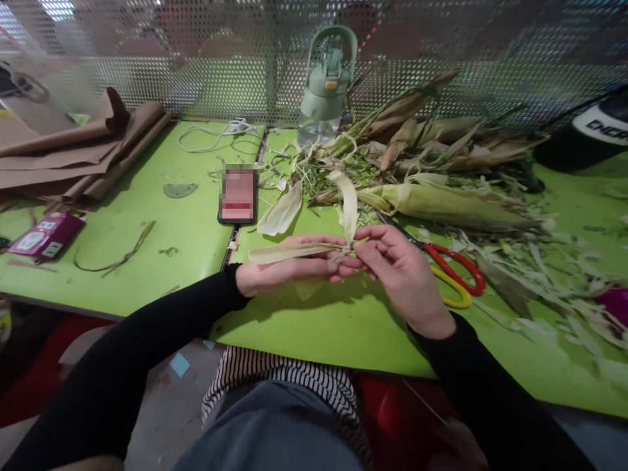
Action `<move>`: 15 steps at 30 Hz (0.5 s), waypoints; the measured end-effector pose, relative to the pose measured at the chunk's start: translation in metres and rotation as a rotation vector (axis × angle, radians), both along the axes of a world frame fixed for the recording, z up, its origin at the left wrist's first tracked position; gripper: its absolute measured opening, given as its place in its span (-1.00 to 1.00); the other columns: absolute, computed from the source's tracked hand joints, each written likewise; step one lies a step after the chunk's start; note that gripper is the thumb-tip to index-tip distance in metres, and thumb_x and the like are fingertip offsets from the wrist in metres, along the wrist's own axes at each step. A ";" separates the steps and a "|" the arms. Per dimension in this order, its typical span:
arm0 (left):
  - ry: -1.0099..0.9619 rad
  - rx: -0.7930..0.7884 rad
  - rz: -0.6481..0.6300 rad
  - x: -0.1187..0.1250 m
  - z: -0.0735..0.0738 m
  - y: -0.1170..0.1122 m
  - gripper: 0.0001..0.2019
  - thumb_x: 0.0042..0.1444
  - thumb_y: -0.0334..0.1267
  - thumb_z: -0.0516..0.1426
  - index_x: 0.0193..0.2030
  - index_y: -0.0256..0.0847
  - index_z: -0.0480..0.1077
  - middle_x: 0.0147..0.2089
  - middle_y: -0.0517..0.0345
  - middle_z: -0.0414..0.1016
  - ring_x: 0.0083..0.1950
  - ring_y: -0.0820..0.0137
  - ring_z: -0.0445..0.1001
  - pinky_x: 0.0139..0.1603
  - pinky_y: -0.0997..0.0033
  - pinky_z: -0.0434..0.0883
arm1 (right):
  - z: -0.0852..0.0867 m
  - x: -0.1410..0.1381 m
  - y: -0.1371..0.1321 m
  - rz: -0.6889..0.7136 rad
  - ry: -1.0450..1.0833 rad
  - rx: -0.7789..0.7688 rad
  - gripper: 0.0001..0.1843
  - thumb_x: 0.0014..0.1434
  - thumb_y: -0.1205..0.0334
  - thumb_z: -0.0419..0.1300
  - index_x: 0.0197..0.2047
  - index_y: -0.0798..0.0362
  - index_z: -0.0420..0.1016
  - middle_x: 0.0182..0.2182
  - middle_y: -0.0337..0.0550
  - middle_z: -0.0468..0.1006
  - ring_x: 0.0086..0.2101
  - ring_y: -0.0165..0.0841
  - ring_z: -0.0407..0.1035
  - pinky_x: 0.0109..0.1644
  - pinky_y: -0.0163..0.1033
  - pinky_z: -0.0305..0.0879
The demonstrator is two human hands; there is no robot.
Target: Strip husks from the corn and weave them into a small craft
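A small piece made of pale corn husk strips (289,251) rests in my left hand (299,267), which is turned palm up below it. One strip lies along the palm toward the wrist, and another husk strip (350,206) stands up from the joint. At that joint the thumb and fingers of my right hand (405,278) are pinched together on the husk. Just beyond my right hand lie scissors (456,267) with red and yellow handles, their blades partly hidden. A loose husk leaf (283,210) lies past my left hand.
Behind my hands, corn husks (432,199) and shreds are heaped on the green table (171,261). A phone (237,194), a green bottle (321,98), a white cable (216,134), brown paper (93,154) and a purple packet (46,237) lie or stand around. A perforated metal screen (220,72) borders the back.
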State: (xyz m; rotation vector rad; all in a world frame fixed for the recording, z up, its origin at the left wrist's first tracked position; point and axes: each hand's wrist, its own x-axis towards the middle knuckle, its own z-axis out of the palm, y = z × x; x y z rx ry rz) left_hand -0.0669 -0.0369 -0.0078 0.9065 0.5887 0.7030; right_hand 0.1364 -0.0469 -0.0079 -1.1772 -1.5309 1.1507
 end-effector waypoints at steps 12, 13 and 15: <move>-0.086 -0.130 -0.390 -0.004 -0.010 0.011 -0.64 0.13 0.06 0.28 -0.19 -0.25 0.53 -0.15 -0.14 0.68 -0.10 0.26 0.65 0.02 0.25 0.52 | 0.013 0.007 0.000 0.231 -0.080 -0.019 -0.64 0.08 -0.09 0.41 -0.27 0.00 0.48 -0.50 -0.31 0.47 -0.52 -0.46 0.34 -0.44 -0.32 0.31; -0.073 -0.118 -0.370 -0.002 -0.010 0.009 -0.64 0.12 0.04 0.30 -0.20 -0.26 0.52 -0.17 -0.12 0.68 -0.15 0.29 0.65 -0.01 0.26 0.53 | 0.012 0.006 0.000 0.213 -0.109 0.032 -0.65 0.10 -0.09 0.39 -0.24 -0.01 0.48 -0.46 -0.29 0.50 -0.48 -0.42 0.38 -0.38 -0.29 0.36; -0.055 -0.072 -0.258 0.003 -0.009 0.005 -0.68 0.07 -0.05 0.36 -0.19 -0.27 0.51 -0.18 -0.07 0.68 -0.20 0.36 0.64 -0.03 0.30 0.54 | 0.009 0.005 0.001 0.058 -0.185 0.253 -0.71 0.16 -0.03 0.35 -0.20 -0.02 0.47 -0.31 -0.21 0.57 -0.31 -0.33 0.47 -0.18 -0.17 0.43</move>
